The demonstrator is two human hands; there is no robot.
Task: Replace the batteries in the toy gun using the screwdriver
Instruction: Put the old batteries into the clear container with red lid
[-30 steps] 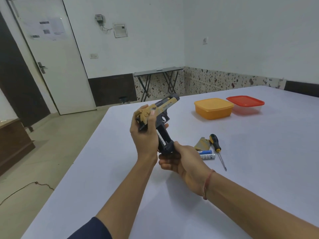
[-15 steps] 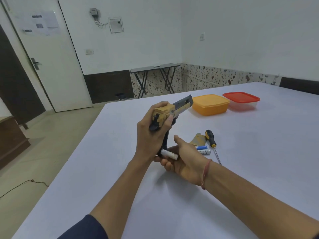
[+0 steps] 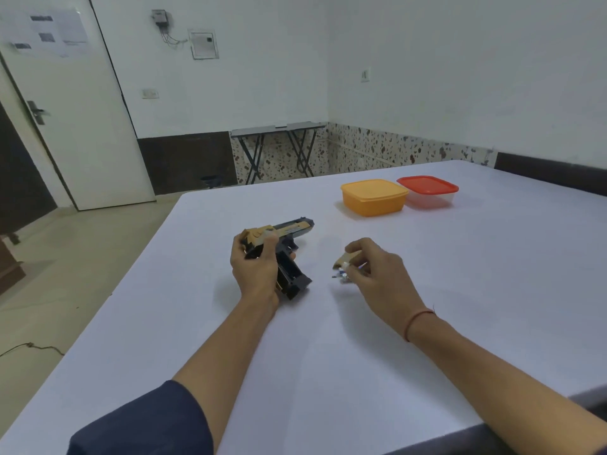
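Observation:
My left hand grips the tan and black toy gun by its rear, just above the white table. The barrel points away and the black grip hangs down with its battery bay open. My right hand is off the gun, to its right, low over the table. Its fingertips are pinched at a white battery, which is blurred. The tan battery cover lies under the fingers. The hand hides the screwdriver and most of the other batteries.
An orange lidded container and a clear one with a red lid stand at the back right of the table. The table's left edge runs beside open floor, with a folding table and a door beyond.
My right hand pulled a white battery out of the gun's grip and moved right and down to the cover and batteries. My left hand lowered the gun toward the table.

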